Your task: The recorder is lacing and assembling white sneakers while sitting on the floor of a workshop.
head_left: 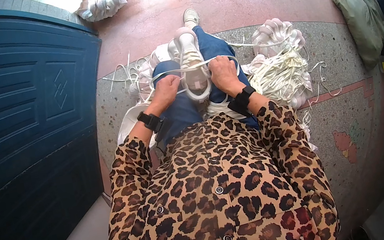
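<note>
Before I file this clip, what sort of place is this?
Probably a house entrance or porch used as a workspace: a blue panelled door at left, pink and speckled flooring, and a heap of white laces right of the shoe at the person's knees.

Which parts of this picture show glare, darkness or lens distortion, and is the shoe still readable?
In the head view, the blue door bows along its edges; in the head view, pale ground beside the white bundle looks washed out; in the head view, the rim is black and the lower right dim; in the head view, the shoe reads fairly clearly.
</note>
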Motion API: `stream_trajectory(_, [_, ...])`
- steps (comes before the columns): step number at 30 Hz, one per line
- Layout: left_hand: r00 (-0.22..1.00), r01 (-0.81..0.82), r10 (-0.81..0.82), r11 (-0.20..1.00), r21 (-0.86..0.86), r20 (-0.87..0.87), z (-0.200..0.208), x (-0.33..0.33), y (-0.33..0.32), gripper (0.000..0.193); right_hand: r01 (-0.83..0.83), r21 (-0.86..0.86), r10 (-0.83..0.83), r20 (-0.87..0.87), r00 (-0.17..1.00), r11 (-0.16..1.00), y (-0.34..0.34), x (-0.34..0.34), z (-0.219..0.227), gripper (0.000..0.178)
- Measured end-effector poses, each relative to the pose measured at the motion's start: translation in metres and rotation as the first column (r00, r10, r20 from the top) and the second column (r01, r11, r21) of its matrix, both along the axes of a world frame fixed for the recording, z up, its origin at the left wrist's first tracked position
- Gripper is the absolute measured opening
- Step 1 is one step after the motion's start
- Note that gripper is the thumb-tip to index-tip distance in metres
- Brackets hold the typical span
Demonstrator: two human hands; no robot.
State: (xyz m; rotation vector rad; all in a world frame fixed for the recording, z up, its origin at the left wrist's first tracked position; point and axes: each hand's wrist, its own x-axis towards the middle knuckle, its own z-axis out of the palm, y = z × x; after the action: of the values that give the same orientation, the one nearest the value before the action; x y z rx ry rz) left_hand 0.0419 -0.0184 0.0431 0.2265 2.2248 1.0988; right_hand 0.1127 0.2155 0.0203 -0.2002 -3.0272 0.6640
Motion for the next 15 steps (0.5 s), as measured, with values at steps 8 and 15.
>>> stream_trajectory(8, [0.969, -0.2, 0.195, 0.98, 0.016, 0.153, 0.011, 0.002, 0.003, 0.029, -0.234, 0.096, 0.237, -0.023, 0.971, 0.967, 0.002, -0.007, 0.0, 0.012])
stream_trajectory(15, [0.85, 0.127, -0.244, 0.955, -0.268, -0.467, -0.013, -0.006, 0.011, 0.02, -0.338, 0.215, 0.357, -0.057, 0.932, 0.916, -0.001, -0.011, 0.008, 0.01])
